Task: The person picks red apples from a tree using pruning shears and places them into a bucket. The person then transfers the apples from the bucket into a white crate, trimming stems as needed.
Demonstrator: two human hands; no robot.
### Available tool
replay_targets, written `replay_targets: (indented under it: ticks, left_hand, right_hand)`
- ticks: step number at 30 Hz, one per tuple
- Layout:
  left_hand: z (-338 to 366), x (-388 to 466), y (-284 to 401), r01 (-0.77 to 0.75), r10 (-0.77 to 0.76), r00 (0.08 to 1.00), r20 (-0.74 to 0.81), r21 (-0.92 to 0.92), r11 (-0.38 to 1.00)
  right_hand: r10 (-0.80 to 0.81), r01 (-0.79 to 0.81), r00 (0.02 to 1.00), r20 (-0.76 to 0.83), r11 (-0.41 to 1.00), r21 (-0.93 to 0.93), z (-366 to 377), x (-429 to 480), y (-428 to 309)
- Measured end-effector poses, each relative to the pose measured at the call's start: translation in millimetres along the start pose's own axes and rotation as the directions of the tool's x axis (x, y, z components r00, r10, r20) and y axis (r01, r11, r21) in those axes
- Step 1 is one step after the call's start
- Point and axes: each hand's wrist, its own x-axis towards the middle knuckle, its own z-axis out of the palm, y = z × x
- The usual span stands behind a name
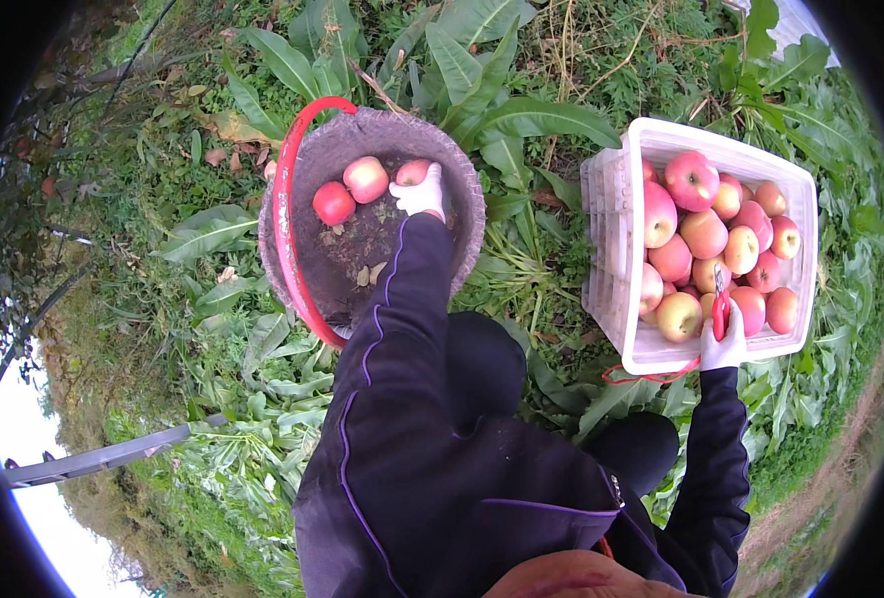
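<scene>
My left hand [421, 194], in a white glove, is inside a round lined bucket [463, 161] with its fingers on an apple [413, 172]. Two more apples lie in the bucket just left of it, a pale red one [366, 179] and a deeper red one [333, 203]. My right hand [723, 348], also gloved, grips red-handled pruning shears [721, 314] at the near edge of a white plastic crate [605, 247]. The blades point away from me, over several red and yellow apples [703, 234] piled in the crate.
A red handle [286, 224] arches along the bucket's left side. Red cord [647, 379] hangs at the crate's near rim. Broad-leaved weeds [513, 123] grow around both containers. A metal bar [106, 454] stands at lower left; my knees are close to the bucket and crate.
</scene>
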Motion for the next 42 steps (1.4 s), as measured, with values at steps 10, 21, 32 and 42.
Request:
replay_targets:
  ticks: [10,21,32,42]
  left_hand:
    - [-187.9,-79.2,17.4,0.395,0.576,0.563,0.593,-0.805,0.443]
    - [-232.1,-176.0,41.2,0.719,0.571,0.348,0.744,-0.602,0.346]
    - [-206.3,-228.1,26.7,0.226,0.633,0.536,0.559,-0.817,0.531]
    - [-204.5,-245.8,25.4,-0.03,0.637,0.663,0.394,-0.836,0.548]
  right_hand:
    - [-0.053,0.054,0.998,-0.042,0.998,0.011,-2.2,-1.0,-2.5]
    - [-0.054,0.074,0.996,-0.075,0.952,0.298,-12.1,-4.5,-38.0]
    - [-0.697,0.699,0.715,-0.055,0.708,0.102,-20.9,-49.1,-238.2]
    - [-0.713,0.715,0.699,0.057,0.699,-0.012,-6.6,-50.1,-236.3]
